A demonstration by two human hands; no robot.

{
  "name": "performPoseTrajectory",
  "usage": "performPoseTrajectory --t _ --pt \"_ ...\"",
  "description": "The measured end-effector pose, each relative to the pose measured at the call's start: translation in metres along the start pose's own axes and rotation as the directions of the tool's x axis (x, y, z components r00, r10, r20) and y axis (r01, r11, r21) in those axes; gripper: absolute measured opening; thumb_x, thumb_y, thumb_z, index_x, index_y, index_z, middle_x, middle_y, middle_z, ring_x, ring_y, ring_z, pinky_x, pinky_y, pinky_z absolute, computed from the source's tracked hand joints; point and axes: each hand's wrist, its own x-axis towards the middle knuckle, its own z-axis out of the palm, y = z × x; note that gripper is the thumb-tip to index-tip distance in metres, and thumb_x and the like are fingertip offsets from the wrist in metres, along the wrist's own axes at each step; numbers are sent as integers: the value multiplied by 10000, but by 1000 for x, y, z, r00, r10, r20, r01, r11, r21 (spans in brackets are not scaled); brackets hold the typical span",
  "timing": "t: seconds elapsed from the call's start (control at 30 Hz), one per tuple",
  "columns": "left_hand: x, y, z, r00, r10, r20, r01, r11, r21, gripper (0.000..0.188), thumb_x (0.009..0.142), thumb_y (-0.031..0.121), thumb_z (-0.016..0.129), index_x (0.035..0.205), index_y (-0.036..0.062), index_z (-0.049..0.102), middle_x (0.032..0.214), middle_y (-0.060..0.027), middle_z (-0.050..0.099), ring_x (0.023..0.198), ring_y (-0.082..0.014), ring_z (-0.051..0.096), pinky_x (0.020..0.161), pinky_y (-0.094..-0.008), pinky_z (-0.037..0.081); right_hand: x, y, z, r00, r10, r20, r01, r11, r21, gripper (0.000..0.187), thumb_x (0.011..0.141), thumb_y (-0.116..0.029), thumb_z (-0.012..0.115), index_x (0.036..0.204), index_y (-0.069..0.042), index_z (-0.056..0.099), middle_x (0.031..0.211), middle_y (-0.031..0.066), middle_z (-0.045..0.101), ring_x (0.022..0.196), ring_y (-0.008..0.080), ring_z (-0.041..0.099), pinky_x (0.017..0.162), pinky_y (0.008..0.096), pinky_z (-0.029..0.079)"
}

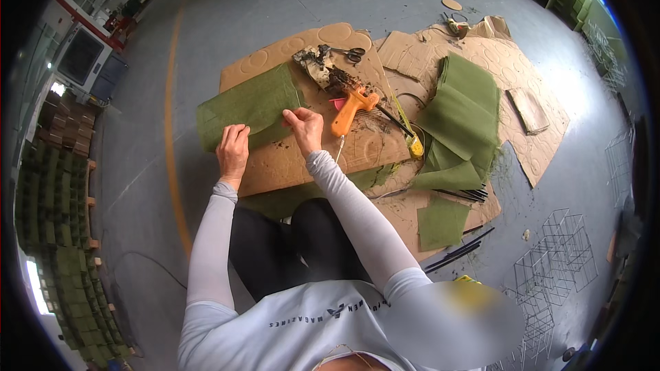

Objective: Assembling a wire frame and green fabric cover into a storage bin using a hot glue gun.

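Observation:
A green fabric panel [247, 103], its near edge folded over, lies on a cardboard sheet [337, 154] in front of me. My left hand [234, 153] grips the near edge of the panel with curled fingers. At the panel's right end, my right hand [306, 128] pinches the fabric between thumb and fingertips. Just right of that hand rests an orange hot glue gun [353, 110], its cord running toward me. Behind the gun sits a dark, glue-crusted clump [316, 65], with black-handled scissors [353, 55] beyond it.
More green fabric [464, 106] is piled to the right, with a yellow tape measure [414, 146] beside it. Black rods [460, 251] lie near my right side. Wire frames [557, 257] stand on the floor at right. Stacked green pieces [51, 199] line the left.

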Motion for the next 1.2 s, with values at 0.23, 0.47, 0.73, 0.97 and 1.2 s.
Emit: performPoseTrajectory --t 0.23,0.47,0.73,0.97,1.2 --pt "0 -5 -12 998 47 -44 -49 998 -50 131 769 -30 657 893 11 656 974 -73 622 955 -248 609 791 -360 535 -7 -17 6 1000 -19 8 20 999 -39 230 831 -179 706 745 34 694 622 48 667 549 75 566 534 247 446" --pt "3 -13 -15 998 -45 -49 42 996 -79 225 757 -55 622 972 9 649 1039 -89 636 1004 -266 605 839 -367 524 -3 -8 11 999 -32 -11 32 999 -15 230 832 -174 699 729 31 691 618 45 667 560 72 578 537 243 451" --pt "-13 -45 -22 980 -147 -130 156 986 60 268 776 -75 577 1012 18 663 1034 -83 650 974 -278 611 838 -373 514 -6 -16 18 996 -86 -1 85 996 -35 209 837 -153 693 729 26 688 618 47 664 542 72 571 521 243 444" --pt "-18 -51 -24 982 -156 -103 162 985 53 234 803 -75 543 1000 2 642 1044 -101 656 984 -288 611 854 -377 507 -9 -17 21 998 -65 -13 64 994 -88 227 817 -179 693 704 15 661 572 68 633 502 126 571 523 303 452" --pt "-27 -66 -24 971 -210 -116 219 973 69 221 815 -69 527 996 -5 637 1021 -111 658 971 -293 607 843 -384 500 -12 -18 31 992 -125 -27 117 974 -194 231 808 -205 706 726 8 668 604 129 636 546 249 628 561 358 478"
